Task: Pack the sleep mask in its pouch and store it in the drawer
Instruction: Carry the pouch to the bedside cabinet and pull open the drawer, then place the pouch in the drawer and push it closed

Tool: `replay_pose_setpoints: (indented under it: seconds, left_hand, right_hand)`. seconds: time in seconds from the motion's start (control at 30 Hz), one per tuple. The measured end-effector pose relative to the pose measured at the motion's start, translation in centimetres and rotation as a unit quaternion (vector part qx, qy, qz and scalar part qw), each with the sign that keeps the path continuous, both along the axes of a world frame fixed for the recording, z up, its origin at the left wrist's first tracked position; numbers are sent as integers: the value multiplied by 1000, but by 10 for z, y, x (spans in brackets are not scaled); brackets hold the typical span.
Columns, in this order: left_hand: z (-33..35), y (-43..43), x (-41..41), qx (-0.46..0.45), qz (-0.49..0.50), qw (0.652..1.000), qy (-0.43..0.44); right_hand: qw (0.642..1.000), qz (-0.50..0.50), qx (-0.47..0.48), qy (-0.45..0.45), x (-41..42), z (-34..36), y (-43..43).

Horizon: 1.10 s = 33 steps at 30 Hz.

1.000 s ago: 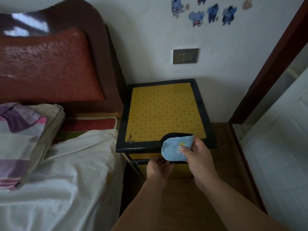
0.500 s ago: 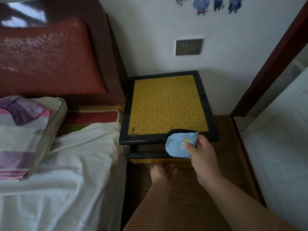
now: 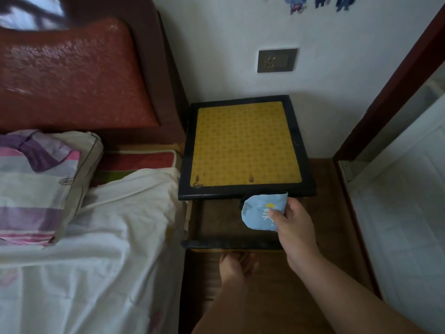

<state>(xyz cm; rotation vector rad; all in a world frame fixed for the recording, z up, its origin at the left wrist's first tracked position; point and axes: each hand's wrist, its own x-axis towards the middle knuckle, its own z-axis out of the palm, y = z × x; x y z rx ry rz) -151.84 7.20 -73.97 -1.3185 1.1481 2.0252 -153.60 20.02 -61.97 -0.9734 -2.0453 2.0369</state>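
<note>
A small light-blue pouch with a yellow mark and white print hangs over the pulled-out drawer, pinched in my right hand. A black strip shows at its top edge. The drawer belongs to a black nightstand with a yellow patterned top, and its dark wooden inside looks bare. My left hand is under the drawer's black front rail, fingers curled at its underside; whether it grips a handle is hidden.
A bed with white sheets and a striped pillow lies close on the left, against a red padded headboard. A wall socket sits above the nightstand. A dark door frame and white door stand on the right.
The drawer has slid out from under the nightstand top, drawn by my left hand. My right hand has kept the pouch and now holds it over the drawer's opening.
</note>
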Motion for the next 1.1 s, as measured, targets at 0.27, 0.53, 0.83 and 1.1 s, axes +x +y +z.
replay_pose_setpoints:
  seconds: [0.27, 0.53, 0.83, 1.1]
  left_hand:
    - [35, -22, 10, -140, -368, 919, 23]
    - [119, -48, -2, -428, -434, 696, 381]
    - [119, -31, -51, -378, -451, 744, 317]
    - [106, -11, -60, -507, -471, 674, 259]
  right_hand:
    - [1000, 8, 2, -19, 0, 12, -5]
    - [997, 25, 5, -72, 8, 22, -9]
    - [994, 43, 2, -96, 3, 7, -13]
    - [970, 34, 204, -127, -1, -11, -8]
